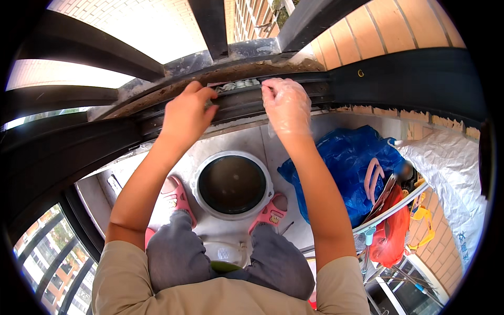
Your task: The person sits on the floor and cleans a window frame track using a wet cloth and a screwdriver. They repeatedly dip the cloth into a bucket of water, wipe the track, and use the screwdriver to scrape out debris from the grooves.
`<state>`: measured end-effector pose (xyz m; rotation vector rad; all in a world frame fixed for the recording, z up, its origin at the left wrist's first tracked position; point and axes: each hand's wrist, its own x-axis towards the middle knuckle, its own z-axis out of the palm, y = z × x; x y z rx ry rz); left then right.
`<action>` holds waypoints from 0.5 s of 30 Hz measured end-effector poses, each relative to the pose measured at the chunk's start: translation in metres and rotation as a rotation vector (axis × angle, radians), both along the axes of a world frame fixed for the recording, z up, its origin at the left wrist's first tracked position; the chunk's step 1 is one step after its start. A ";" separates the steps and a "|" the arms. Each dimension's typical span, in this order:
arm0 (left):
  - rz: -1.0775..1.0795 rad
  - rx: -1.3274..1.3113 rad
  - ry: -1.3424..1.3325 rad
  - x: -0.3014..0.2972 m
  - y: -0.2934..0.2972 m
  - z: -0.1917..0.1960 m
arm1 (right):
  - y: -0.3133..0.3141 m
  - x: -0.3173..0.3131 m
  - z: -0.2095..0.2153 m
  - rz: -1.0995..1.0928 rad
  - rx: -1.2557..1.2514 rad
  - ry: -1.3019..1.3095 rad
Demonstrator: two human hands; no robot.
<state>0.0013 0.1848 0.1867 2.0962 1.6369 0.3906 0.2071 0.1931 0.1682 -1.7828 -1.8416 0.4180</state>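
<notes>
At the window track (236,100) (pale floor (249,140) below), both hands (186,113) (287,102) curl, their grasp unclear.

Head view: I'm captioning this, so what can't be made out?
In the head view:
Right hand: its own fingers hide any held thing.
Grey lumps: too small to identify.
Bucket: dark water hides its bottom.
Blue bag: its plastic hides any contents.
</notes>
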 end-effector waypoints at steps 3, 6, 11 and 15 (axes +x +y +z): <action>0.063 0.092 0.073 -0.030 -0.001 0.001 | 0.010 -0.010 -0.005 0.096 0.013 -0.091; 0.148 0.162 0.158 -0.051 -0.002 0.009 | 0.009 -0.019 -0.005 0.206 0.020 -0.187; 0.125 0.085 0.051 -0.057 -0.012 0.009 | 0.006 -0.034 0.004 0.219 -0.143 -0.390; 0.107 0.055 0.055 -0.052 -0.018 0.003 | 0.004 -0.049 -0.001 0.218 -0.101 -0.413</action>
